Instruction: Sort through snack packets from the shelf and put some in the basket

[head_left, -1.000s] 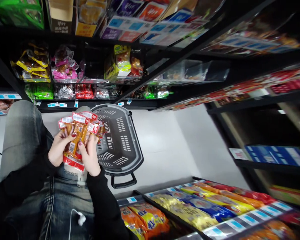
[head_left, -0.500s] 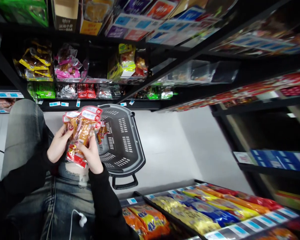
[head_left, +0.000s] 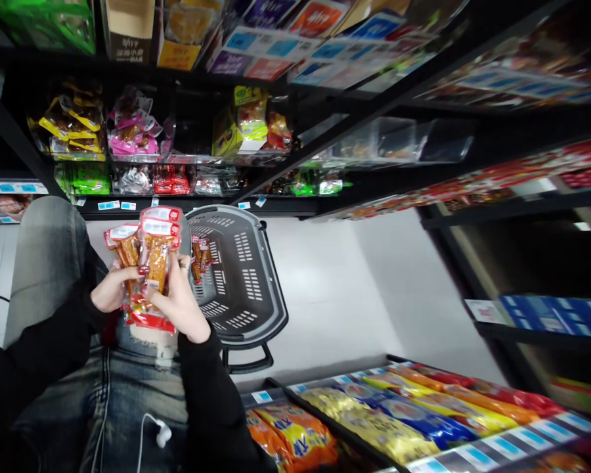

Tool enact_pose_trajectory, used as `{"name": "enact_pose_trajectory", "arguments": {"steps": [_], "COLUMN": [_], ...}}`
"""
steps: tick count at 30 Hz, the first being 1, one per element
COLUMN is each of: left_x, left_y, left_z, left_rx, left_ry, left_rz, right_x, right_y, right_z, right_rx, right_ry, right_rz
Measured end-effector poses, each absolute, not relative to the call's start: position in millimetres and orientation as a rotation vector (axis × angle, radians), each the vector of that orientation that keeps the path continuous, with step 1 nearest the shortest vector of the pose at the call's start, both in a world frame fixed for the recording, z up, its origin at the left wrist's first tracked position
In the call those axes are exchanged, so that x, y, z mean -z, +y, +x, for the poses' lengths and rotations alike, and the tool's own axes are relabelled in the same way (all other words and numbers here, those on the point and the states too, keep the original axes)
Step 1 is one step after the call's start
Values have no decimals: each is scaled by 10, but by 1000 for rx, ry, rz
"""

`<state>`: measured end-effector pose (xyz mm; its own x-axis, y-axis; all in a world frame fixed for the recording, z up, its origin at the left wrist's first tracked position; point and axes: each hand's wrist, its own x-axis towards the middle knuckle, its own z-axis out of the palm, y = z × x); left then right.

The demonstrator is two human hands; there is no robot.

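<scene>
Several clear snack packets [head_left: 156,253] with red-and-white tops and brown food inside are fanned out above my knees. My left hand [head_left: 111,288] is closed on their left side, thumb across the front. On the right side my right hand [head_left: 181,302] grips them too, with its thumb on the front packet. Just beyond, a dark grey shopping basket [head_left: 270,289] rests on the floor. Inside it lie some similar small packets [head_left: 201,257]. Part of the basket's left side is hidden behind my hands and the packets.
Shelf bins ahead hold yellow snack bags [head_left: 76,118], pink snack bags [head_left: 134,128] and red packets [head_left: 171,179]. At lower right, a low shelf carries orange bags [head_left: 295,433] and blue bags [head_left: 414,410]. A white earphone [head_left: 163,435] hangs over my lap.
The packets have shifted slightly left and turned more upright, spreading into a fan. My left hand has slid lower on them. The basket and its contents look the same.
</scene>
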<state>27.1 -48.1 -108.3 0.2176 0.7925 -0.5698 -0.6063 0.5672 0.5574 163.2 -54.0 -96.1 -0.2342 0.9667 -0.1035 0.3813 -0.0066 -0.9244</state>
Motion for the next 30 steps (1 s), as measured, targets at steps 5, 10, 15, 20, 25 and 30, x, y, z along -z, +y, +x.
{"name": "enact_pose_trajectory", "arguments": {"steps": [5, 10, 15, 20, 25, 30], "left_x": [1112, 1141, 1168, 1225, 1218, 1213], "left_y": [-444, -474, -486, -476, -468, -470], "left_z": [268, 291, 283, 314, 331, 297], "left_rx": [-1016, -1047, -952, -1116, -1163, -1066], "left_ry": [940, 980, 949, 966, 996, 944], "left_rz": [208, 197, 142, 188, 184, 267], "right_x": [829, 828, 844, 882, 939, 940], "right_y": [-619, -620, -564, -597, -633, -591], "right_z": [1571, 1577, 1594, 1551, 1500, 1497], "right_rx": [-1002, -805, -878, -945, -969, -917], "right_ry": [-1698, -1765, -1765, -1737, -1463, -1496], "right_rz": [-1481, -1554, -1478, -1504, -1513, -1563]}}
